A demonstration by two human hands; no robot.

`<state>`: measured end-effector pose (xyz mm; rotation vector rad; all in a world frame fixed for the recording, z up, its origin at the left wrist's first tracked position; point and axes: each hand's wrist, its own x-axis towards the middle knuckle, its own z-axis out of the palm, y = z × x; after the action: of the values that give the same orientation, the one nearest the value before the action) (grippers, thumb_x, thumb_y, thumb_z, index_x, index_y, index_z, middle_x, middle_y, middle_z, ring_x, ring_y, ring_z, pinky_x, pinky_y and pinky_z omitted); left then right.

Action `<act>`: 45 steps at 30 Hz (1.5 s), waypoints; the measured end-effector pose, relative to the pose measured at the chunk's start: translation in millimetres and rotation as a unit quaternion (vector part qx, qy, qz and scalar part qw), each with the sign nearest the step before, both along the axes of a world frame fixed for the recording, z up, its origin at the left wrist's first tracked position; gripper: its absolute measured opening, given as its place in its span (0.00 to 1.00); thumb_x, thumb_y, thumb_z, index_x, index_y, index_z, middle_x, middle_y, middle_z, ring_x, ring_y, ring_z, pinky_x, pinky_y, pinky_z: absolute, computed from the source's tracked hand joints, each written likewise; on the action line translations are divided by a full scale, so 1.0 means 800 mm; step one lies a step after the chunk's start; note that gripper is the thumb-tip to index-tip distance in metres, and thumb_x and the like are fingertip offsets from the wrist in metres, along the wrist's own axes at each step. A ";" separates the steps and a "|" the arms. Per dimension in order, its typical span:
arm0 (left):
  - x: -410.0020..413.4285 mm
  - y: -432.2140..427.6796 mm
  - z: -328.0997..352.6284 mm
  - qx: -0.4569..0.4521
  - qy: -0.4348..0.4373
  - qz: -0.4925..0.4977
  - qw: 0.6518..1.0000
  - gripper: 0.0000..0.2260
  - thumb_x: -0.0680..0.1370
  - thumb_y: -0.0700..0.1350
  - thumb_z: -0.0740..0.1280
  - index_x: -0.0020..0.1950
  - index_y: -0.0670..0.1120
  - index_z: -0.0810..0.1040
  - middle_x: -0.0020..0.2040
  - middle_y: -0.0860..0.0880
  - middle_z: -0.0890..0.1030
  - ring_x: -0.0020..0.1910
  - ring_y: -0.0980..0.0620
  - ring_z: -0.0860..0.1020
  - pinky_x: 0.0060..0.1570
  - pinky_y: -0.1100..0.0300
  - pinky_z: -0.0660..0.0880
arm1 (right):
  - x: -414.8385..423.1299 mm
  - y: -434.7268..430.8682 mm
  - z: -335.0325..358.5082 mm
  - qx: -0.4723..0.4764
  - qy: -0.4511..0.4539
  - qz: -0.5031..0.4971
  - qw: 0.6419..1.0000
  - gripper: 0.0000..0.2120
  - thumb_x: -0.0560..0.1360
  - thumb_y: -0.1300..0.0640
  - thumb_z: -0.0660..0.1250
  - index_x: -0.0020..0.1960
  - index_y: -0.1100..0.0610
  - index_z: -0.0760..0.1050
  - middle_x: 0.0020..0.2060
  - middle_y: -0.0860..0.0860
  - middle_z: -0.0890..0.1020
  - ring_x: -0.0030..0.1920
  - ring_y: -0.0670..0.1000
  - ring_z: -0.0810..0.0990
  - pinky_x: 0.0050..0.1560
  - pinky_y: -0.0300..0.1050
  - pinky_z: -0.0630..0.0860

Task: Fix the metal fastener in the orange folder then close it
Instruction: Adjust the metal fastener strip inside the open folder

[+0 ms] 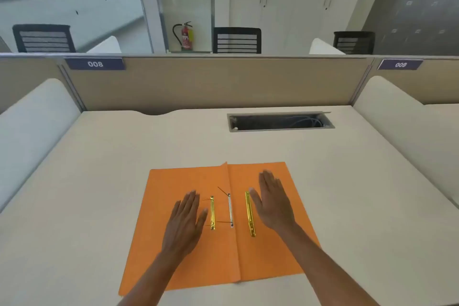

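An orange folder lies open and flat on the white desk, its fold running down the middle. Near the fold sit a gold metal fastener bar on the left leaf, a silver fastener strip with thin prongs sticking out, and a longer gold bar on the right leaf. My left hand rests flat on the left leaf, just left of the short gold bar, fingers apart. My right hand lies flat on the right leaf beside the long gold bar, holding nothing.
An open cable slot is cut into the desk at the back right. A beige partition closes the far side. White side dividers stand on the left and on the right. Chairs and a fire extinguisher are beyond.
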<state>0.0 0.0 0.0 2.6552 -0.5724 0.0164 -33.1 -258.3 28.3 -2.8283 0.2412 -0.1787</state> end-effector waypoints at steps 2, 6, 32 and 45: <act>-0.005 0.005 -0.009 0.003 0.012 0.018 1.000 0.29 0.83 0.59 0.50 0.79 0.45 0.52 0.80 0.50 0.53 0.78 0.55 0.48 0.77 0.57 0.44 | -0.013 0.003 -0.015 0.001 0.039 0.004 0.999 0.33 0.81 0.38 0.42 0.79 0.58 0.46 0.80 0.53 0.49 0.79 0.50 0.43 0.76 0.46 0.38; -0.019 0.016 -0.029 0.029 0.032 0.025 0.999 0.30 0.82 0.61 0.48 0.79 0.45 0.52 0.80 0.50 0.52 0.79 0.54 0.49 0.77 0.55 0.45 | -0.042 0.013 -0.054 0.002 0.085 -0.003 0.996 0.34 0.81 0.38 0.43 0.79 0.57 0.46 0.80 0.53 0.48 0.79 0.51 0.44 0.77 0.47 0.40; -0.027 0.008 -0.032 -0.010 -0.046 -0.025 0.999 0.28 0.80 0.57 0.52 0.73 0.42 0.68 0.75 0.45 0.68 0.75 0.49 0.64 0.76 0.50 0.53 | -0.021 0.056 -0.029 -0.048 0.079 -0.108 0.990 0.18 0.79 0.43 0.61 0.49 0.58 0.79 0.49 0.54 0.79 0.50 0.56 0.77 0.49 0.50 0.72; -0.038 -0.054 -0.046 -0.061 -0.127 -0.077 0.987 0.16 0.78 0.51 0.68 0.59 0.41 0.79 0.60 0.46 0.81 0.61 0.47 0.77 0.68 0.51 0.70 | 0.009 0.074 -0.017 0.117 0.169 -0.238 0.949 0.09 0.74 0.61 0.65 0.53 0.61 0.73 0.53 0.58 0.78 0.52 0.62 0.79 0.45 0.49 0.74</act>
<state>-30.4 -43.6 -36.5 2.4991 -0.8296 0.3377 -25.9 -199.0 14.7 -2.4990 0.9547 0.2258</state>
